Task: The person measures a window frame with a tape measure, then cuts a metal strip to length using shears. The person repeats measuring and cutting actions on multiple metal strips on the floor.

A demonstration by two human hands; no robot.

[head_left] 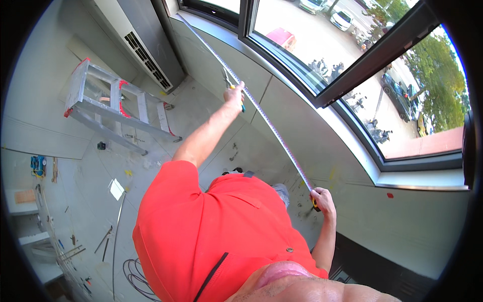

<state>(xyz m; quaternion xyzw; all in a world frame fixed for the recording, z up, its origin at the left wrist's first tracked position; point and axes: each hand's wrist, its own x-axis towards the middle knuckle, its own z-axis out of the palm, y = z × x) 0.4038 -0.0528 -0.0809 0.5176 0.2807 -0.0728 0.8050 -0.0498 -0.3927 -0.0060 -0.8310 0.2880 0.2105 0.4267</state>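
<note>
A tape measure [315, 204] with a yellow and black case is gripped in my right hand [324, 200], its fingers wrapped round it. Its long pale blade [274, 132] runs out straight to the far left, its end by the window sill [198, 21]. Partway along the blade, my left hand [234, 95] is closed round a pair of pliers [228, 79], the metal jaws pointing away from me and a green handle end showing below. That hand's fingers are against the blade or right beside it; I cannot tell which.
An aluminium stepladder [121, 108] with red fittings stands at the left. Beyond it is a tall grey-white unit with a vent [147, 59]. An opened window sash [347, 55] juts inward above the sill. Tools, rods and a coiled cable [135, 276] lie on the floor.
</note>
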